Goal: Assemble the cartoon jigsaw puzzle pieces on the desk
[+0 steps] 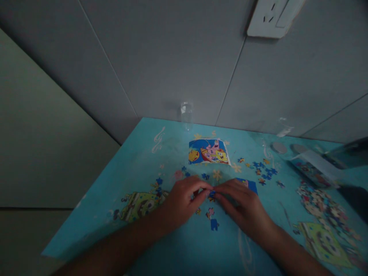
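My left hand (184, 199) and my right hand (246, 204) meet over the middle of the table, fingertips almost touching. Between them is a small blue jigsaw puzzle piece (212, 194), pinched by the fingers of both hands and partly covered by them. Just below lie a blue piece (214, 224) and a pink piece (211, 211). Behind the right hand, a blue picture section (252, 185) is partly hidden. A picture card (209, 151) with cartoon figures in a boat lies flat beyond the hands.
Several loose pieces (267, 172) are scattered right of the card, others (159, 181) at left. A large pile of pieces (322, 207) covers the right side, near another picture sheet (313, 172). A clear plastic cylinder (186, 115) stands by the wall; round lids (279, 147) lie farther right.
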`<state>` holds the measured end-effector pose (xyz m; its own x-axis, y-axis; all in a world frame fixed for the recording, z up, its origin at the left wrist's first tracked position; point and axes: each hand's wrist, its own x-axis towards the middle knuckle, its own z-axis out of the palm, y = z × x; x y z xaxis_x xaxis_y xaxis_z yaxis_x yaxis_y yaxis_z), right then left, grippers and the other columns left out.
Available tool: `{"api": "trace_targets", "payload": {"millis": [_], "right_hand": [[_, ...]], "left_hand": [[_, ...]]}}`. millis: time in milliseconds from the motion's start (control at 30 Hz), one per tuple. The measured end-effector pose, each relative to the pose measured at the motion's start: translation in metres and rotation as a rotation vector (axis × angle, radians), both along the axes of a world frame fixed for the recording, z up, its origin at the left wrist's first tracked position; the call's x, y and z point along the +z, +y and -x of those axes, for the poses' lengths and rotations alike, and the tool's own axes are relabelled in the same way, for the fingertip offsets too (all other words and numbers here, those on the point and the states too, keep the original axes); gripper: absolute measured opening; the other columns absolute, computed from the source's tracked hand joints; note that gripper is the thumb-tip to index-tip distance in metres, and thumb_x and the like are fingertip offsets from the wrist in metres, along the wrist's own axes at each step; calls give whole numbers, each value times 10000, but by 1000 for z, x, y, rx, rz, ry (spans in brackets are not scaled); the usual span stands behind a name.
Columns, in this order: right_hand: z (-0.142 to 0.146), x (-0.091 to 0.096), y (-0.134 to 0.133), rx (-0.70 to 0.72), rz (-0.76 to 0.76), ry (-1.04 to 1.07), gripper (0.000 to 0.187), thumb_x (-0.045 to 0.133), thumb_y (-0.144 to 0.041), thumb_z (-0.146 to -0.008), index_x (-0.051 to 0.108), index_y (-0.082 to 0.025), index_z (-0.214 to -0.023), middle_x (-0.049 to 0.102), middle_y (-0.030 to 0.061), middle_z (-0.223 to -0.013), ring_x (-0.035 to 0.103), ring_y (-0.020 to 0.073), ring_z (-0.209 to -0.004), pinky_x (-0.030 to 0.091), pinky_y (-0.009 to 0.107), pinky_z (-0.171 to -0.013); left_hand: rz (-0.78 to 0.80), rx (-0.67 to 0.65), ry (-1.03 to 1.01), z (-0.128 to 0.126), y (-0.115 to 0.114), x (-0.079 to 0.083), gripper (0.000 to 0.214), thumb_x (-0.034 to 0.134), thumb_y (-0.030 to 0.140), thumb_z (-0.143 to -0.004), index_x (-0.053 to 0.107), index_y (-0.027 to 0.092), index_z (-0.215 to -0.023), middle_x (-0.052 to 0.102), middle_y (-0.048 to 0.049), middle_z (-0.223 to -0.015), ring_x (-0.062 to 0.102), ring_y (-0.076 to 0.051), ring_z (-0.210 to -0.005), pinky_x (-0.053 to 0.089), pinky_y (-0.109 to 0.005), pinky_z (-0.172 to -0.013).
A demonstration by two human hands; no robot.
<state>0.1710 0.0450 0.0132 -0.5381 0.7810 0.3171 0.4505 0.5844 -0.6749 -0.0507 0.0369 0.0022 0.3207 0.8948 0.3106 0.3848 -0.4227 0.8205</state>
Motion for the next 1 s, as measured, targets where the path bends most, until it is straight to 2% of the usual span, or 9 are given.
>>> {"api": "trace_targets", "payload": {"millis": [133,200,333,433,533,667,767,867,1000], "right_hand": [[0,0,-2,-26,94,38,220,597,-253,-996,727,-302,-1166,756,27,-996,706,207,-916,583,387,-805],[-2,0,0,-70,114,36,199,599,-270,-994,732,-296,-1140,749,25,-975,707,199,-891,584,366,-790],[-12,-3,12,-232,90,22,182,591,-309,-1000,731,-272,-1109,738,40,-1009,699,199,-906,573,350,-800],[-20,-6,22,-294,90,2,214,558,-313,-1017,720,-260,-1145,729,52,-1021,698,209,-933,568,370,-841],[-24,-8,30,-279,45,-46,217,531,-284,-1025,715,-247,-1134,721,60,-1027,692,218,-955,556,403,-893],[-25,-14,40,-175,-82,-127,224,533,-239,-1021,732,-246,-1125,725,66,-1064,669,227,-1000,536,416,-912],[-25,-19,45,-110,-129,-143,276,525,-214,-1023,718,-263,-1214,735,64,-1123,663,230,-1030,530,424,-934],[-27,-19,46,-190,-139,-161,294,524,-230,-1023,698,-248,-1259,737,76,-1164,663,243,-1053,522,443,-954],[-28,-15,41,-287,-115,-250,220,565,-280,-1005,747,-218,-1111,745,80,-1029,671,244,-943,527,440,-896]], "left_hand": [[12,29,6,0,0,-3,94,646,242,-978,706,285,-1036,741,16,-910,687,-148,-799,567,-312,-779],[-33,46,62,2,2,-4,125,635,274,-988,686,283,-1102,736,-7,-989,686,-174,-894,565,-350,-855],[-203,72,368,8,9,-7,253,573,269,-1003,657,238,-1239,666,-99,-1194,604,-280,-1123,499,-505,-991],[-252,22,544,7,13,-7,312,573,263,-992,648,232,-1294,632,-115,-1232,569,-309,-1152,494,-525,-961],[-268,-29,610,3,14,-6,325,575,284,-997,643,235,-1311,629,-107,-1248,556,-310,-1176,477,-528,-970],[-269,-41,607,1,14,-7,294,551,269,-1015,659,219,-1284,648,-97,-1268,570,-293,-1192,449,-530,-1002],[-265,-84,536,5,18,-13,277,533,233,-1023,665,219,-1266,659,-73,-1330,573,-267,-1253,420,-522,-1064],[-273,-127,458,11,22,-17,270,521,193,-1023,662,220,-1252,663,-43,-1366,554,-235,-1323,370,-517,-1145],[-315,-121,428,16,25,-17,257,524,162,-1007,665,197,-1220,658,-65,-1344,550,-237,-1315,364,-516,-1166]]}}
